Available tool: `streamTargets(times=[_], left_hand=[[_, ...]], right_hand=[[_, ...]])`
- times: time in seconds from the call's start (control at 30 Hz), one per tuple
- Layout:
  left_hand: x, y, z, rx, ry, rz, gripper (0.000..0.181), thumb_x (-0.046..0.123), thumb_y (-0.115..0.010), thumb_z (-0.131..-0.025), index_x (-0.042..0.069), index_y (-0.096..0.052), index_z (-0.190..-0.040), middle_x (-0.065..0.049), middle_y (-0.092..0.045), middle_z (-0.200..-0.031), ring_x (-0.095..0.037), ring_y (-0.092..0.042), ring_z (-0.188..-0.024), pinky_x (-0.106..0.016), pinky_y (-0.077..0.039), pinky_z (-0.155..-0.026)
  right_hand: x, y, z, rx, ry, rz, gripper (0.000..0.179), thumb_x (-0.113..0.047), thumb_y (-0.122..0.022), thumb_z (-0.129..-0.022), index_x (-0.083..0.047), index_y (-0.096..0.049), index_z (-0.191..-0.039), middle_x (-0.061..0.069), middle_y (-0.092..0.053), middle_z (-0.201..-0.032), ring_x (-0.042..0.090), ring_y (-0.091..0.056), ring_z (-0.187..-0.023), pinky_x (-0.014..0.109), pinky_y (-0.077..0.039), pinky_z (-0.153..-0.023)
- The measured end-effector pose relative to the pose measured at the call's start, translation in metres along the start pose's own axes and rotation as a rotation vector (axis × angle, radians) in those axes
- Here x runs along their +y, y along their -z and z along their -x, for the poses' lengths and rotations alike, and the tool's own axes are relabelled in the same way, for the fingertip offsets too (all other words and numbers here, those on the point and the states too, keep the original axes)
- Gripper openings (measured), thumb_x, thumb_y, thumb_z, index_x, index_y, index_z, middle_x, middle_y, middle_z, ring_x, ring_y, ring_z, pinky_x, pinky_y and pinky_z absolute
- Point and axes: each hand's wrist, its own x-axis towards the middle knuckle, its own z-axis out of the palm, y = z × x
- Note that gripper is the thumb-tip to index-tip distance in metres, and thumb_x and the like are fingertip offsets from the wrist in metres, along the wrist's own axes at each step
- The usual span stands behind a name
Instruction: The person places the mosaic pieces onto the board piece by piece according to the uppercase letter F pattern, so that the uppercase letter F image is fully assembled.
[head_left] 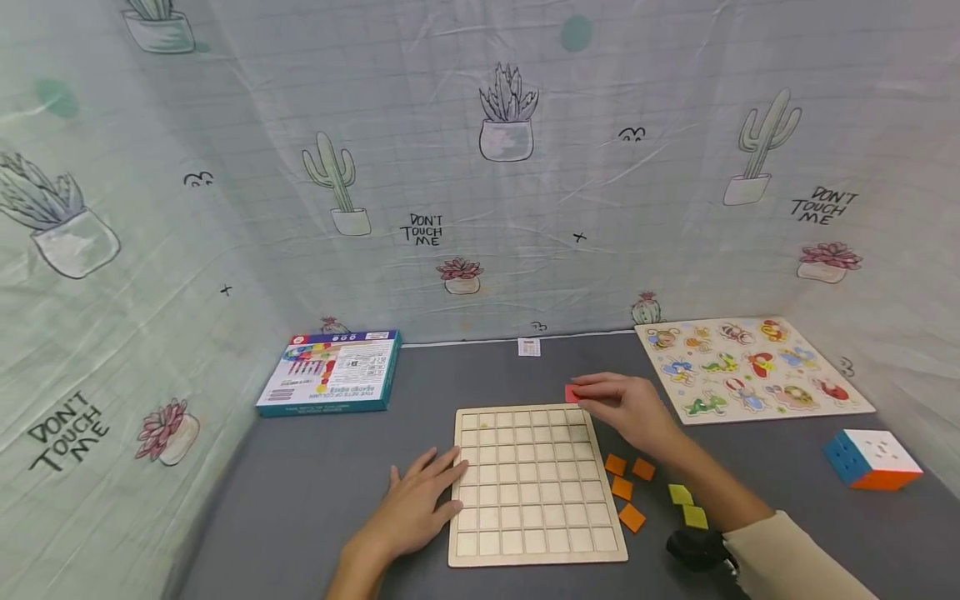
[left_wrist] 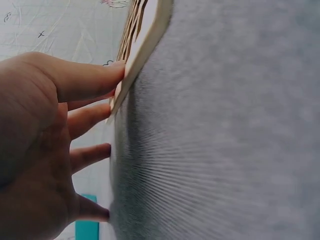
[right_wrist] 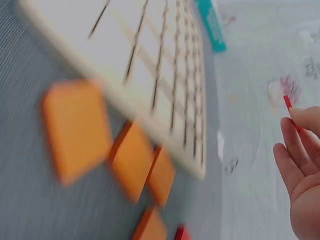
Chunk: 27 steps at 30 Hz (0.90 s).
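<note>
A pale wooden grid board (head_left: pixel 516 496) lies flat on the grey table, its square recesses bare. My left hand (head_left: pixel 414 504) rests at the board's left edge with fingers spread; in the left wrist view its thumb (left_wrist: pixel 95 80) touches the board's rim. Just past the board's far right corner, my right hand (head_left: pixel 633 414) pinches a small red square tile (head_left: pixel 572 393) between thumb and fingers. In the right wrist view the red tile (right_wrist: pixel 287 102) is seen edge-on, held off the table. Several orange tiles (head_left: pixel 622 487) lie along the board's right side.
Two yellow-green tiles (head_left: pixel 694 517) lie under the right forearm, near a black wrist device (head_left: pixel 699 548). A picture puzzle board (head_left: pixel 750 367) and a puzzle cube (head_left: pixel 873 460) sit at right. A flat box (head_left: pixel 330 373) lies back left, a small white label (head_left: pixel 528 347) at the back.
</note>
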Motion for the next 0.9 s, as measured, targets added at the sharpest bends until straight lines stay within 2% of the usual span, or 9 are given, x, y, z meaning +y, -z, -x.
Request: streamTargets(times=[0.1, 0.23, 0.37, 0.53, 0.9], left_hand=[[0.002, 0.002, -0.002, -0.013, -0.001, -0.003, 0.053, 0.031, -0.069, -0.097, 0.021, -0.056, -0.148, -0.002, -0.042, -0.164, -0.043, -0.034, -0.153, -0.093, -0.014, -0.101], [0.004, 0.005, -0.004, -0.021, 0.011, -0.007, 0.054, 0.029, -0.072, -0.095, 0.021, -0.058, -0.146, -0.003, -0.044, -0.163, -0.043, -0.036, -0.151, -0.092, -0.017, -0.100], [0.005, 0.007, -0.004, -0.024, 0.019, -0.011, 0.054, 0.029, -0.073, -0.094, 0.021, -0.059, -0.146, -0.004, -0.045, -0.162, -0.043, -0.037, -0.151, -0.092, -0.019, -0.100], [0.006, 0.006, -0.004, -0.020, 0.024, -0.017, 0.054, 0.029, -0.073, -0.094, 0.021, -0.059, -0.146, -0.003, -0.044, -0.163, -0.043, -0.037, -0.151, -0.092, -0.018, -0.100], [0.006, 0.006, -0.002, -0.028, 0.023, -0.003, 0.053, 0.029, -0.071, -0.095, 0.019, -0.059, -0.146, -0.004, -0.043, -0.164, -0.043, -0.036, -0.151, -0.093, -0.017, -0.100]], right_hand=[[-0.013, -0.010, -0.004, -0.009, -0.031, -0.085, 0.025, -0.008, -0.073, -0.093, -0.003, -0.077, -0.118, 0.018, -0.069, -0.132, 0.029, -0.074, -0.105, 0.013, -0.058, -0.079], [-0.024, -0.026, -0.012, -0.027, -0.049, -0.131, 0.024, -0.012, -0.076, -0.092, -0.005, -0.078, -0.115, 0.016, -0.069, -0.132, 0.024, -0.075, -0.101, 0.016, -0.059, -0.077], [-0.029, -0.046, -0.019, -0.030, -0.049, -0.091, 0.022, -0.013, -0.078, -0.089, -0.007, -0.080, -0.111, 0.013, -0.071, -0.130, 0.024, -0.074, -0.101, 0.016, -0.058, -0.077], [-0.027, -0.069, -0.025, -0.028, -0.077, -0.009, 0.018, -0.013, -0.082, -0.085, -0.009, -0.083, -0.103, 0.009, -0.075, -0.118, 0.025, -0.072, -0.103, 0.016, -0.058, -0.075], [-0.016, -0.103, -0.026, -0.115, -0.172, 0.012, 0.011, -0.009, -0.084, -0.082, -0.009, -0.084, -0.094, 0.007, -0.080, -0.105, 0.025, -0.074, -0.098, 0.023, -0.059, -0.074]])
